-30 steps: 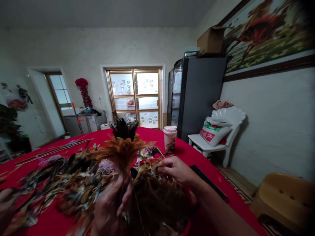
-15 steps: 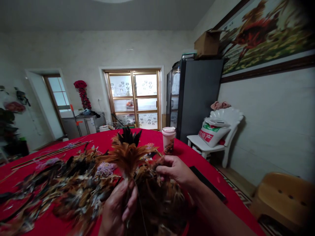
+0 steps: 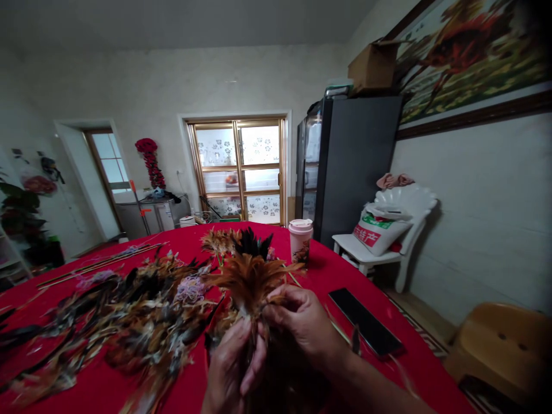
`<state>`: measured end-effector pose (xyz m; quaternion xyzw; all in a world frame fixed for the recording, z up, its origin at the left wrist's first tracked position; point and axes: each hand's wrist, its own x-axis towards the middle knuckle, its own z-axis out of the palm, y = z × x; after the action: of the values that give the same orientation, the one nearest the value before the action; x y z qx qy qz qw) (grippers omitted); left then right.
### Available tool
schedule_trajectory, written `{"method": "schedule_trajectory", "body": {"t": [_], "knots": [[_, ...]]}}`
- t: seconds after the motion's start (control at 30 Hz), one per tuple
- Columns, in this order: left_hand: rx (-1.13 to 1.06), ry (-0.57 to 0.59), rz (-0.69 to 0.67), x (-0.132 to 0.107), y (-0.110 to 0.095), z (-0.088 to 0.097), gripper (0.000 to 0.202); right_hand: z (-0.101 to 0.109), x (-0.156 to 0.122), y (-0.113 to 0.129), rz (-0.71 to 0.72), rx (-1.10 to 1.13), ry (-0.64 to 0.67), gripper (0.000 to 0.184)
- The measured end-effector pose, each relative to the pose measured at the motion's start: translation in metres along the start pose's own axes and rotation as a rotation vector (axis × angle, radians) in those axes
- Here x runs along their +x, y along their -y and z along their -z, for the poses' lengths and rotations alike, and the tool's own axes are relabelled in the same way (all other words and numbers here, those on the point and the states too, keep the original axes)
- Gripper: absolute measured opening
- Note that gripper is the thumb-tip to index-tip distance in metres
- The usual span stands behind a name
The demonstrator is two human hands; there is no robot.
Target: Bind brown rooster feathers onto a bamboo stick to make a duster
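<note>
A bundle of feathers (image 3: 250, 279), brown with a black tip like the head of a feather duster, stands upright above the table. My left hand (image 3: 233, 359) is closed around its base. At the right side of that base, my right hand (image 3: 306, 322) pinches a brown feather between thumb and fingers, its tip against the bundle. Whatever core lies inside the bundle is hidden. Beneath both hands is a dark heap of loose feathers, mostly covered by the hands and in shadow.
Loose feathers (image 3: 142, 313) spread over the red tablecloth (image 3: 319, 287) on the left, with tangled purple string (image 3: 190, 288) among them. Thin sticks (image 3: 103, 263) lie farther back. A lidded cup (image 3: 301, 241) and a black phone (image 3: 366, 322) are on the right.
My right hand has brought its feather from beside the bundle in against the base. The view has turned slightly left, and the phone shows fully now.
</note>
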<state>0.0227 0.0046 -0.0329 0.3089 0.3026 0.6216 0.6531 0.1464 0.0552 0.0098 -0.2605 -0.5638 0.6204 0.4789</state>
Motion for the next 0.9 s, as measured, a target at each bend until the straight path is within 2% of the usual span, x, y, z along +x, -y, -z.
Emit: {"method": "schedule_trajectory", "body": {"t": [0.13,0.33,0.47,0.6,0.8,0.87,0.9], "knots": [[0.010,0.014,0.028,-0.001,0.002,0.001,0.030,-0.005,-0.001,-0.011,0.052,-0.017,-0.035,0.029],[0.051,-0.074,0.045,-0.003,-0.002,-0.002,0.025,-0.005,0.000,-0.016,0.031,0.025,-0.016,0.029],[0.061,-0.068,0.046,-0.004,-0.002,-0.003,0.024,-0.004,0.002,-0.017,0.029,0.007,0.004,0.029],[0.078,-0.043,0.062,-0.005,-0.003,-0.004,0.031,-0.002,0.004,-0.016,0.089,-0.074,-0.069,0.025],[0.077,-0.130,0.078,-0.003,-0.015,-0.006,0.035,0.005,0.014,-0.017,0.022,0.086,-0.213,0.036],[0.068,-0.116,0.068,-0.003,-0.019,-0.005,0.035,0.007,0.015,-0.018,-0.050,0.057,-0.152,0.040],[0.069,-0.100,0.065,-0.003,-0.021,-0.004,0.035,0.007,0.014,-0.017,-0.104,0.030,-0.073,0.043]]}}
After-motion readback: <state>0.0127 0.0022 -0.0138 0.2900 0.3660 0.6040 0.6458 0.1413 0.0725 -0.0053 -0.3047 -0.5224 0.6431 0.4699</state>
